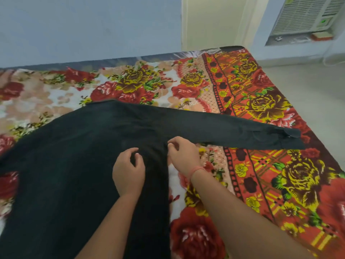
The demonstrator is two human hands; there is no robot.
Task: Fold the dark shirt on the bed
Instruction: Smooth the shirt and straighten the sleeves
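Left hand [128, 172], right hand [183, 156] pinch dark shirt [74, 165], sleeve [233, 128] outstretched.

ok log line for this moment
dark shirt: spread on bed, sleeve out | left hand: pinches shirt | right hand: pinches shirt edge

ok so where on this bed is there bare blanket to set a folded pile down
Two bare patches of blanket: the far strip between the top edge of the dark shirt and the wall, and the right side below the outstretched sleeve. Crowded: left and centre lie under the shirt, with the left hand and right hand at the sleeve's base.
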